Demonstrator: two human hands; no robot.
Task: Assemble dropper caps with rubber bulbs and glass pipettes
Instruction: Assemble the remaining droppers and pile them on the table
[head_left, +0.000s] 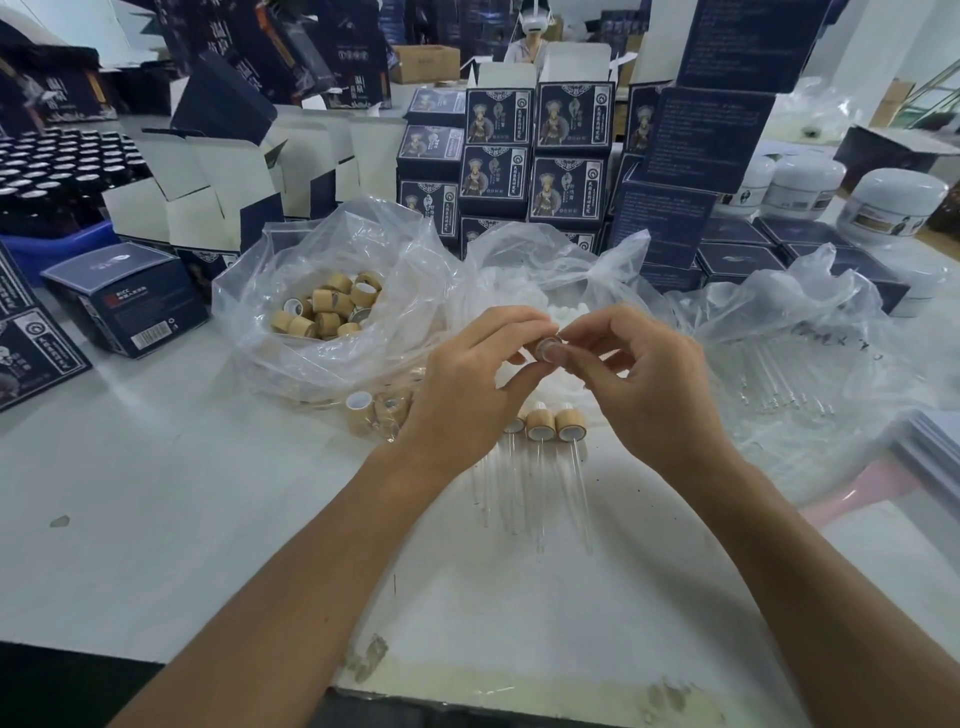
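Both hands meet over the middle of the white table. My left hand (467, 384) pinches a small bamboo dropper cap (546, 346) between thumb and fingers. My right hand (639, 379) pinches the same cap from the other side, thumb pressed on its white rim. Whether a rubber bulb sits in it is hidden by the fingers. Below the hands lie assembled droppers (569, 423), bamboo caps with glass pipettes pointing toward me. A clear bag of loose bamboo caps (327, 309) sits at the left, white rubber bulbs (524, 299) in a bag behind the hands, and glass pipettes (779, 384) on plastic at the right.
Stacked dark blue cartons (540, 156) form a wall behind the bags. White cream jars (893, 200) stand at the far right, dark bottles (57, 166) in a blue crate at the far left. A blue box (124, 296) lies left of the cap bag. A person sits far behind.
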